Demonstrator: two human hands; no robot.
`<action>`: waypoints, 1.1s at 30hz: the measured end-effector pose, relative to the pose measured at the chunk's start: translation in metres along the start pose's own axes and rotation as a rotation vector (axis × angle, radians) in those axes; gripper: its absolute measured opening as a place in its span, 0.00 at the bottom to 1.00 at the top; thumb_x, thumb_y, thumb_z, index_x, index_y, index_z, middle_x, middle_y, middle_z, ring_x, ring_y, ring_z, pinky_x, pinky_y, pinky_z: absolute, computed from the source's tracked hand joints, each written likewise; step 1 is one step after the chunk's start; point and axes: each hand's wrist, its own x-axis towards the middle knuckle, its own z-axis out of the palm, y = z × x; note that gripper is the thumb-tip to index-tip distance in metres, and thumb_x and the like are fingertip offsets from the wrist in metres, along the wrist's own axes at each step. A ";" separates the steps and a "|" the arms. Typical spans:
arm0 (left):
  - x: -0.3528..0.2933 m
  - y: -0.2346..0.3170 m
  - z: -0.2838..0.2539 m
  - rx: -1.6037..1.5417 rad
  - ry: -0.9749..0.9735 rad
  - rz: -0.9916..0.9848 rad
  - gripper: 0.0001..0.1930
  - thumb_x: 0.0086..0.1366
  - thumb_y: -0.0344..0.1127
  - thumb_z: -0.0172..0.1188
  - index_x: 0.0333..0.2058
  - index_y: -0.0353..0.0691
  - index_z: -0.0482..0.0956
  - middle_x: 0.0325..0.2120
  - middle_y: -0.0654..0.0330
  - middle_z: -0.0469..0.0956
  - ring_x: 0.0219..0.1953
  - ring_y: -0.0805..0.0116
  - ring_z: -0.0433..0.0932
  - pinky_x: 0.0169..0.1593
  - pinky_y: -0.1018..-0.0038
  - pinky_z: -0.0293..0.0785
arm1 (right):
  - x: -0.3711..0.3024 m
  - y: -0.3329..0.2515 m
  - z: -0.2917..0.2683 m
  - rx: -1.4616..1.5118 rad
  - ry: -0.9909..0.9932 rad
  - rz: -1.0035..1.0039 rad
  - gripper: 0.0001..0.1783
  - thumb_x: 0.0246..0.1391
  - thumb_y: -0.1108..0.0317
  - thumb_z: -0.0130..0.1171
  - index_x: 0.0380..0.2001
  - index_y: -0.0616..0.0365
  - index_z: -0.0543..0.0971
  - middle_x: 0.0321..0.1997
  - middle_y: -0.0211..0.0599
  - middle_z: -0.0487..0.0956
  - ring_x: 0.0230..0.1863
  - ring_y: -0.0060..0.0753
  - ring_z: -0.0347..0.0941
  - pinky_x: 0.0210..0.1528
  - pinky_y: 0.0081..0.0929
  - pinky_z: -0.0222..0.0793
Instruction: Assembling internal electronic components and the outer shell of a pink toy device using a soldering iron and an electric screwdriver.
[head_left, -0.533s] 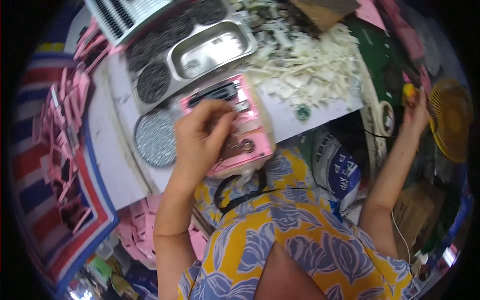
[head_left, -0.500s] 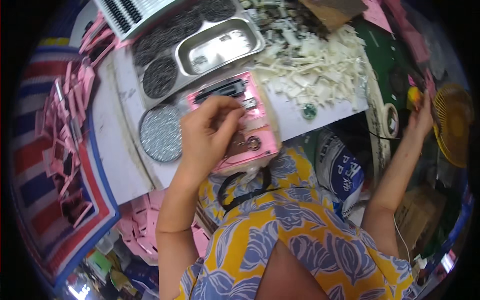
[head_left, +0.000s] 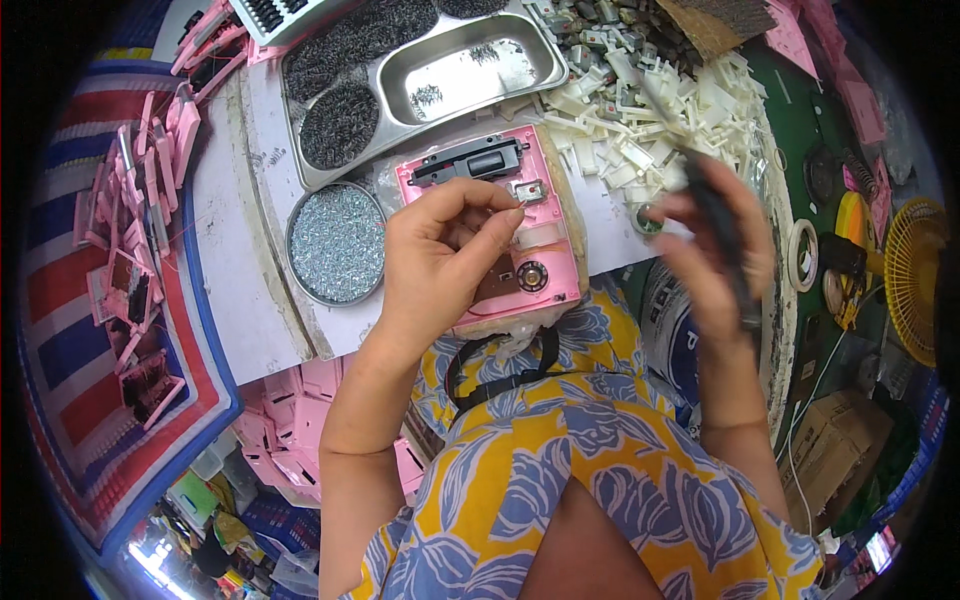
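Note:
A pink plastic casing (head_left: 563, 225) lies on a padded, plastic-wrapped block in front of me. It holds a black mechanism (head_left: 470, 163), a small metal part (head_left: 528, 191), a brown board and a round black part (head_left: 532, 276). My left hand (head_left: 440, 245) is over the casing, thumb and forefinger pinched together beside the metal part; anything between them is too small to make out. To the right of the casing, in the air, my right hand (head_left: 715, 250) grips a black-handled tool (head_left: 722, 225) with a thin metal shaft pointing up and left. Motion blurs it.
A round tin of small silvery pieces (head_left: 335, 243) stands left of the casing. Behind are a metal tray (head_left: 390, 122) with dark screws and a heap of white plastic parts (head_left: 650, 130). Pink casings (head_left: 130, 280) lie on striped cloth at left; a yellow fan (head_left: 912, 275) is at right.
My right hand has come in from the far right toward the casing, now with the black-handled tool in it. The left hand stays pinched over the casing. The whole view has shifted slightly.

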 end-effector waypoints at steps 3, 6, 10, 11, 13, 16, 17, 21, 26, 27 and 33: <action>0.001 0.002 -0.003 -0.084 -0.023 -0.064 0.05 0.66 0.25 0.65 0.40 0.32 0.82 0.30 0.65 0.82 0.28 0.83 0.76 0.32 0.85 0.70 | 0.034 0.015 0.058 0.111 -0.158 -0.157 0.36 0.50 0.81 0.68 0.64 0.59 0.73 0.51 0.36 0.79 0.48 0.24 0.79 0.52 0.23 0.75; -0.002 -0.005 -0.004 -0.124 0.001 -0.066 0.06 0.66 0.27 0.66 0.41 0.33 0.82 0.30 0.65 0.82 0.27 0.83 0.75 0.30 0.85 0.70 | 0.042 0.018 0.079 0.178 -0.220 -0.036 0.36 0.49 0.82 0.67 0.64 0.55 0.74 0.44 0.31 0.77 0.43 0.21 0.77 0.48 0.22 0.75; -0.003 -0.006 -0.005 -0.134 0.009 -0.093 0.06 0.66 0.27 0.66 0.40 0.33 0.81 0.29 0.65 0.82 0.27 0.83 0.75 0.31 0.85 0.70 | 0.039 0.021 0.085 0.199 -0.179 -0.013 0.36 0.49 0.82 0.67 0.63 0.53 0.75 0.42 0.30 0.76 0.41 0.20 0.76 0.45 0.20 0.76; -0.003 -0.006 -0.004 -0.172 0.008 -0.102 0.06 0.67 0.27 0.66 0.40 0.33 0.81 0.29 0.66 0.81 0.27 0.83 0.75 0.31 0.86 0.70 | 0.037 0.021 0.085 0.200 -0.161 -0.015 0.35 0.49 0.82 0.67 0.63 0.53 0.75 0.42 0.30 0.76 0.40 0.20 0.76 0.44 0.20 0.75; -0.002 -0.005 -0.001 -0.215 0.009 -0.102 0.05 0.66 0.27 0.66 0.38 0.33 0.81 0.29 0.65 0.81 0.27 0.82 0.75 0.32 0.85 0.70 | 0.029 0.021 0.079 0.024 -0.173 -0.048 0.33 0.50 0.81 0.68 0.61 0.55 0.76 0.43 0.29 0.77 0.40 0.19 0.76 0.44 0.19 0.75; 0.002 -0.009 0.002 0.035 0.075 0.115 0.05 0.60 0.25 0.68 0.34 0.36 0.82 0.31 0.64 0.79 0.32 0.75 0.75 0.37 0.77 0.70 | 0.020 0.011 0.056 -0.065 -0.127 -0.057 0.28 0.52 0.79 0.69 0.58 0.58 0.77 0.45 0.30 0.80 0.39 0.19 0.75 0.43 0.19 0.73; 0.009 -0.013 0.002 0.290 0.122 0.321 0.05 0.56 0.26 0.69 0.33 0.38 0.83 0.33 0.63 0.78 0.35 0.70 0.74 0.40 0.73 0.70 | 0.017 0.007 0.044 -0.069 -0.100 -0.052 0.27 0.52 0.78 0.69 0.57 0.59 0.78 0.45 0.30 0.81 0.38 0.19 0.75 0.43 0.18 0.73; 0.019 -0.020 0.012 0.747 0.224 0.526 0.08 0.45 0.29 0.71 0.27 0.43 0.84 0.39 0.60 0.73 0.45 0.55 0.67 0.49 0.61 0.62 | -0.001 0.008 0.001 -0.141 -0.069 0.036 0.17 0.56 0.74 0.68 0.49 0.63 0.79 0.34 0.28 0.80 0.32 0.13 0.70 0.35 0.13 0.65; 0.021 -0.020 0.019 0.887 0.218 0.501 0.08 0.45 0.30 0.72 0.27 0.42 0.85 0.37 0.59 0.72 0.43 0.57 0.67 0.49 0.64 0.62 | -0.019 0.014 -0.004 -0.110 -0.129 0.076 0.14 0.55 0.71 0.69 0.44 0.62 0.80 0.27 0.24 0.76 0.26 0.11 0.63 0.29 0.15 0.57; 0.021 -0.020 0.019 0.896 0.220 0.500 0.08 0.45 0.30 0.72 0.27 0.42 0.85 0.37 0.59 0.72 0.43 0.57 0.67 0.48 0.64 0.62 | -0.020 0.018 -0.004 -0.115 -0.137 0.036 0.14 0.55 0.71 0.69 0.44 0.62 0.80 0.27 0.24 0.76 0.25 0.12 0.63 0.28 0.15 0.57; 0.022 -0.020 0.018 0.928 0.213 0.488 0.08 0.45 0.30 0.72 0.27 0.42 0.85 0.37 0.59 0.71 0.42 0.57 0.68 0.48 0.63 0.62 | -0.016 0.019 -0.001 -0.122 -0.163 0.083 0.14 0.54 0.69 0.70 0.42 0.62 0.81 0.30 0.30 0.81 0.26 0.13 0.69 0.29 0.16 0.63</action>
